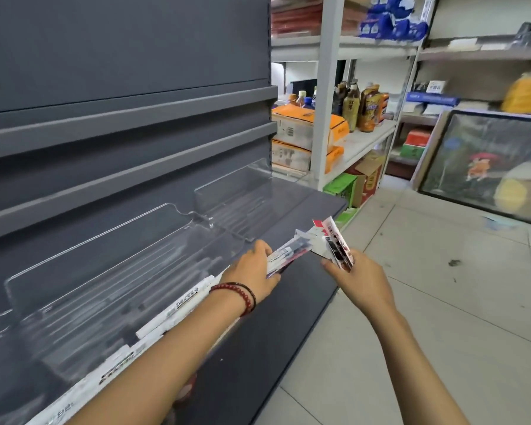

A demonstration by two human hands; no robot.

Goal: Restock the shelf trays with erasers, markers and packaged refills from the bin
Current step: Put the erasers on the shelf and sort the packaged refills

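My left hand (252, 271), with a red bead bracelet on the wrist, grips a clear packet of pens or refills (288, 251) just over the front edge of the clear plastic shelf trays (172, 237). My right hand (360, 279) pinches a small stack of red, white and black packaged refills (334, 242), held up a little to the right of the left packet. White markers (178, 305) lie in the tray's front row, below my left forearm. The bin is out of view.
The dark grey shelf unit (282, 308) fills the left side, its base shelf jutting toward me. Behind stand white racks (328, 87) with bottles, orange boxes and cartons. A framed picture (488, 167) leans at the right. Tiled floor (442, 317) lies open on the right.
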